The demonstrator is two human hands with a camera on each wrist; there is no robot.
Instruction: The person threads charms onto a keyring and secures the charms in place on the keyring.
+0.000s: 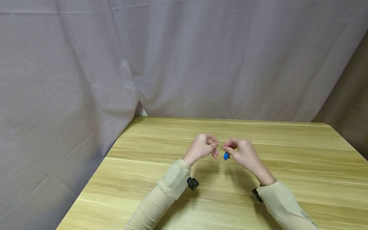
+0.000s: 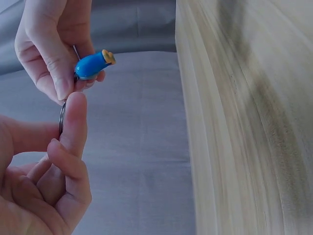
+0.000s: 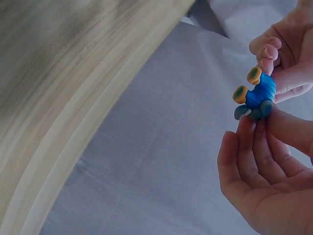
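A small blue figurine [image 1: 226,156] with orange feet hangs below the right hand's fingertips; in the right wrist view the figurine [image 3: 261,95] also shows grey-green parts. Beside it, the left hand [image 1: 202,147] pinches a thin metal key ring [image 2: 62,117] between thumb and finger. Across from it the right hand [image 1: 241,151] pinches the keychain where ring and figurine meet, thumb against finger. Its exact grip point is hidden behind the fingertips. Both hands are held above the table, their fingertips nearly touching in the left wrist view.
A wood-grain table [image 1: 120,188] lies under the hands. Grey curtain [image 1: 201,64] hangs behind the table and along its left side. Dark wrist cameras [image 1: 193,183] sit at both beige sleeves.
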